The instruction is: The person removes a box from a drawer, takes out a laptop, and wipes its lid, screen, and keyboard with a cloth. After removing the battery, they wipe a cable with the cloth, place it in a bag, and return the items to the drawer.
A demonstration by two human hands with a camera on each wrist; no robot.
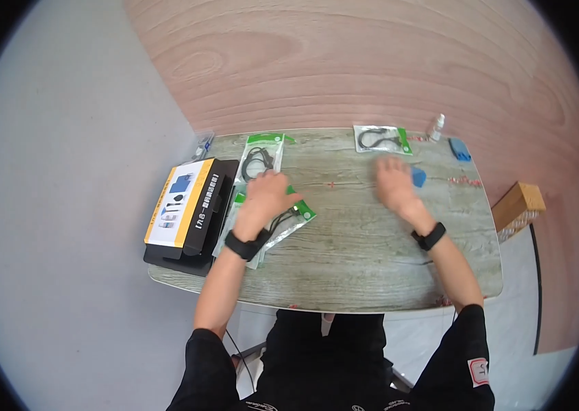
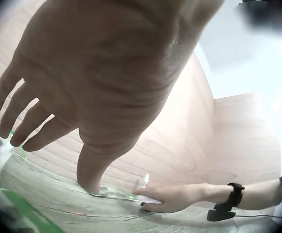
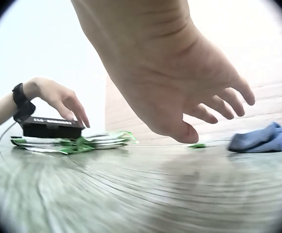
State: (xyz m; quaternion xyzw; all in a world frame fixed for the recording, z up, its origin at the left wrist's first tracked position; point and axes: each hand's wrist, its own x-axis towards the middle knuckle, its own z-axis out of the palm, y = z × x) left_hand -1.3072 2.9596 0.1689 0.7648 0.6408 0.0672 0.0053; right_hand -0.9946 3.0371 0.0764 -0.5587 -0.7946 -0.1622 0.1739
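Note:
My left hand (image 1: 265, 198), fingers spread and holding nothing, hovers over green-and-clear plastic packets with black cables (image 1: 289, 220). Another such packet (image 1: 260, 159) lies just beyond its fingertips. In the left wrist view, the four fingers and thumb of that hand (image 2: 92, 82) hang apart. My right hand (image 1: 396, 185) is above the tabletop, right beside a small folded blue cloth (image 1: 419, 177). From the right wrist, that hand (image 3: 179, 87) shows loosely bent fingers with nothing between them, and the blue cloth (image 3: 260, 138) lies to their right.
A black box with a yellow and white label (image 1: 180, 209) sits at the table's left edge. At the back are a cable packet (image 1: 380, 140), a small spray bottle (image 1: 437, 128) and a blue object (image 1: 460, 149). A cardboard box (image 1: 519, 205) stands off the right edge.

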